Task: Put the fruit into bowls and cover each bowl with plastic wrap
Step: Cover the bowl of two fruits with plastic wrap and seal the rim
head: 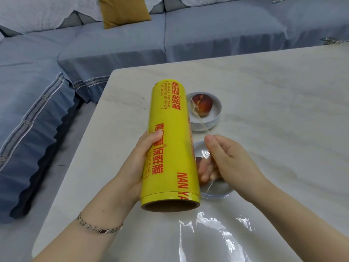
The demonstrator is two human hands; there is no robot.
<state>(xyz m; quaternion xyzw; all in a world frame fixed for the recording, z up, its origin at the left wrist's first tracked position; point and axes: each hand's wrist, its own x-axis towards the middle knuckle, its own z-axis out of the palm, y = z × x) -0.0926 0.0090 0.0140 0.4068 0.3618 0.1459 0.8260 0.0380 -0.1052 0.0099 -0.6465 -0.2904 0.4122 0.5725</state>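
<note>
– Plastic wrap roll (170, 144), where is it? Start with the big things and go down to the small ones.

– Biggest is the blue-grey sofa (113, 44), across the top and left of the frame. Next is the pale table (264, 91), which fills the middle and right. A mustard cushion (122, 10) leans on the sofa at the very top.

– And the roll?

– You hold the yellow roll with red letters over the table, in the middle of the frame. Its open end points to the bottom edge. Below it, at the bottom right, a loose sheet (217, 237) of clear wrap lies crinkled on the table.

– The hands?

– Your left hand (137, 163) is wrapped round the left side of the roll, with the thumb on top. Your right hand (226, 157) is just right of the roll. Its fingers are curled and they pinch the wrap film (198, 118) that comes off the roll.

– The bowls?

– Two pale bowls sit on the table, right of the roll. The far bowl (217, 108), above your right hand, holds a red peach (203, 104), and a thin strip of film runs across it. The near bowl (217, 193) is under your right hand. A bit of dark red fruit (199, 160) shows in it, but most is hidden. You cannot tell if wrap covers it.

– Smallest?

– The silver bracelet (98, 227) on your left wrist, at the lower left.
</note>
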